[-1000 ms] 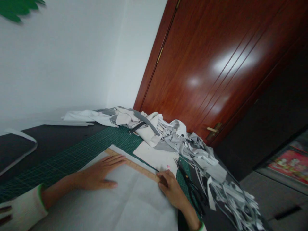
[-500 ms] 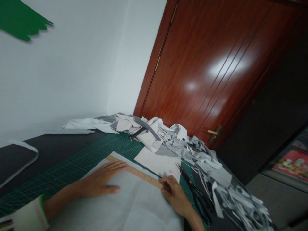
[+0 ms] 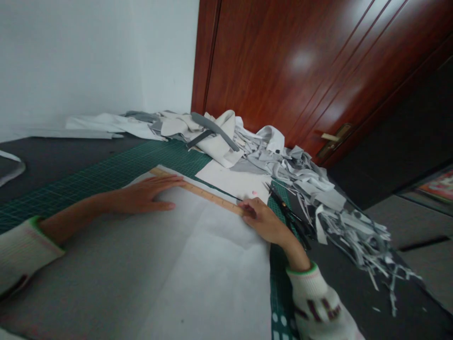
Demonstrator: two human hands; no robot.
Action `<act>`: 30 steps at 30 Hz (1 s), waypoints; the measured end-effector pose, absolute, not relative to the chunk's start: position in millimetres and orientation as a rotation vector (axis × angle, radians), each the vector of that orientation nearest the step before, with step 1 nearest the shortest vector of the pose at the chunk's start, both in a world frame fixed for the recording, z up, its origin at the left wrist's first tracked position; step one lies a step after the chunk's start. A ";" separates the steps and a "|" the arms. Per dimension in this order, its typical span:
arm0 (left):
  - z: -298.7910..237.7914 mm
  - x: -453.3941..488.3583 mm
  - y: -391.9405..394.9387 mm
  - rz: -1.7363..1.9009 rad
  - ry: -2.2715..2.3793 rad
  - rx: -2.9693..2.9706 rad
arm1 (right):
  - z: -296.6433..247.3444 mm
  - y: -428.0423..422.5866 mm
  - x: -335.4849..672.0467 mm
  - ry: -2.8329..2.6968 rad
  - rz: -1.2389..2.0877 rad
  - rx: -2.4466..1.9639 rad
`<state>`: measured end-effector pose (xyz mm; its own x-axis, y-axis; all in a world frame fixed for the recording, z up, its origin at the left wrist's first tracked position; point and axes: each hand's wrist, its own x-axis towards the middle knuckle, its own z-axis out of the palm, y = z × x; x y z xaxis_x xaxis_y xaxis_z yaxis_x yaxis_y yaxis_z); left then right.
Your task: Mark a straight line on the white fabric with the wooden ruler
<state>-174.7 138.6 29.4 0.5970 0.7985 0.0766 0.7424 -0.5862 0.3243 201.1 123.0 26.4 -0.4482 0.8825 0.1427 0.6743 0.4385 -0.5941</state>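
your left hand (image 3: 143, 196) lies flat, fingers spread, pinning the wooden ruler (image 3: 198, 190) on the white sheet (image 3: 184, 264); your right hand (image 3: 264, 219) pinches something unclear at the ruler's end. no cut shows yet.

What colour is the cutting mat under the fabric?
Dark green with a pale grid, on the cutting mat, head view.

Mat (image 3: 106, 172): dark green, pale grid
Ruler (image 3: 205, 192): light wood
Sheet (image 3: 177, 264): white
Scraps (image 3: 300, 174): grey, white
Door (image 3: 283, 61): reddish brown
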 end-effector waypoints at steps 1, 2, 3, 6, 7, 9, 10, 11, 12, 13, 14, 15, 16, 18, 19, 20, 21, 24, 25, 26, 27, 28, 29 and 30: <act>31.5 -173.9 137.5 0.313 1.284 2.580 | 26.2 122.3 202.7 -2.250 0.648 -1.312; 33.7 -173.1 136.5 0.314 1.300 2.587 | 26.0 122.0 203.1 -2.246 0.637 -1.310; 35.6 -172.4 135.7 0.315 1.311 2.585 | 26.0 121.9 202.5 -2.248 0.616 -1.308; 39.0 -171.9 133.6 0.301 1.327 2.552 | 27.5 121.3 197.1 -2.260 0.556 -1.325; 39.1 -172.4 132.7 0.289 1.338 2.548 | 28.4 120.5 195.0 -2.257 0.536 -1.341; 38.4 -173.9 130.1 0.248 1.371 2.553 | 29.9 118.1 191.8 -2.255 0.507 -1.366; 38.0 -174.4 128.1 0.227 1.386 2.564 | 30.3 116.7 190.8 -2.259 0.499 -1.370; 37.8 -174.2 125.7 0.211 1.393 2.579 | 30.2 115.4 190.2 -2.265 0.491 -1.369; 38.2 -173.0 122.8 0.194 1.393 2.595 | 29.7 114.3 190.0 -2.271 0.487 -1.366; 39.1 -170.5 119.5 0.176 1.388 2.609 | 28.9 113.3 190.1 -2.274 0.483 -1.363; 40.5 -166.5 116.0 0.154 1.385 2.618 | 27.8 112.7 190.4 -2.273 0.478 -1.360; 42.3 -161.1 112.6 0.124 1.379 2.628 | 26.7 112.4 191.0 -2.270 0.474 -1.356; 44.2 -154.5 109.7 0.090 1.371 2.639 | 25.7 112.3 191.6 -2.265 0.475 -1.349; 46.8 -139.7 106.3 0.043 1.328 2.691 | 24.6 112.6 193.1 -2.260 0.487 -1.327; 47.1 -132.6 106.0 0.050 1.300 2.728 | 24.5 112.9 193.8 -2.257 0.496 -1.317; 46.6 -126.4 106.6 0.078 1.275 2.768 | 24.7 113.3 194.5 -2.251 0.505 -1.312; 45.3 -121.4 107.9 0.117 1.251 2.801 | 25.1 113.6 195.1 -2.244 0.511 -1.315; 39.7 -114.9 113.4 0.212 1.200 2.858 | 26.4 114.1 196.0 -2.225 0.520 -1.351; 38.1 -114.9 115.1 0.219 1.183 2.872 | 26.7 114.1 196.1 -2.221 0.522 -1.358; 36.9 -115.5 116.5 0.226 1.169 2.888 | 26.9 113.9 196.1 -2.217 0.524 -1.361; 36.2 -116.4 117.5 0.237 1.156 2.907 | 27.0 113.6 196.0 -2.213 0.526 -1.360; 35.7 -117.2 118.1 0.261 1.144 2.928 | 27.1 113.0 195.7 -2.213 0.524 -1.356; 35.4 -117.8 118.3 0.295 1.132 2.946 | 27.3 112.3 195.2 -2.216 0.515 -1.353; 35.0 -118.1 118.2 0.334 1.120 2.960 | 27.7 111.5 194.6 -2.223 0.500 -1.352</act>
<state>-118.1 118.2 35.0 0.7302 0.6503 0.2095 0.6589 -0.7514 0.0358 194.6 111.5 27.7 -0.3916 0.8946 0.2152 0.7163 0.4432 -0.5391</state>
